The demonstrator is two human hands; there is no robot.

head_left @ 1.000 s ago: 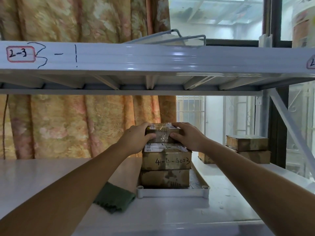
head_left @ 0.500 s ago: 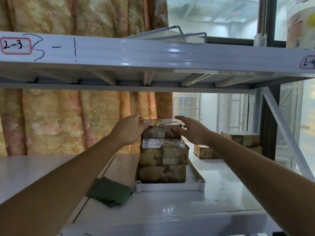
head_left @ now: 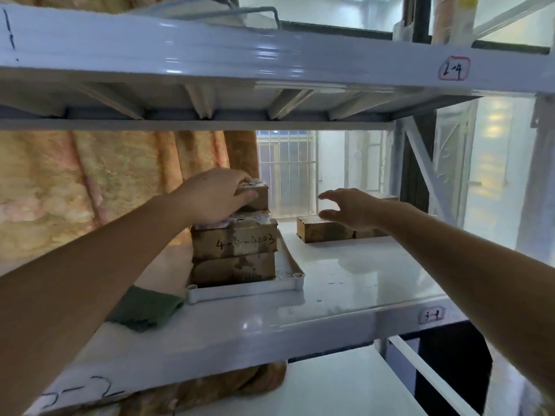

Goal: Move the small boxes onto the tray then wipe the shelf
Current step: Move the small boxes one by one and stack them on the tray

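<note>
A white tray (head_left: 246, 291) stands on the white shelf (head_left: 345, 283) and carries a stack of three brown cardboard boxes. The middle box (head_left: 237, 240) bears handwritten numbers, the bottom box (head_left: 234, 270) sits under it. My left hand (head_left: 214, 195) rests on the small top box (head_left: 258, 195), fingers wrapped over its left end. My right hand (head_left: 351, 208) hovers open, fingers spread, just above and in front of more brown boxes (head_left: 324, 232) at the back right of the shelf. It partly hides them.
A dark green cloth (head_left: 144, 307) lies on the shelf left of the tray. The upper shelf beam (head_left: 270, 61) hangs close overhead. A diagonal brace (head_left: 426, 172) and upright post close the right end. A patterned curtain (head_left: 90, 187) hangs behind.
My right hand has let go of the top box and swung right toward the boxes at the back right. My left hand stays on the top box. The view has turned rightward.
</note>
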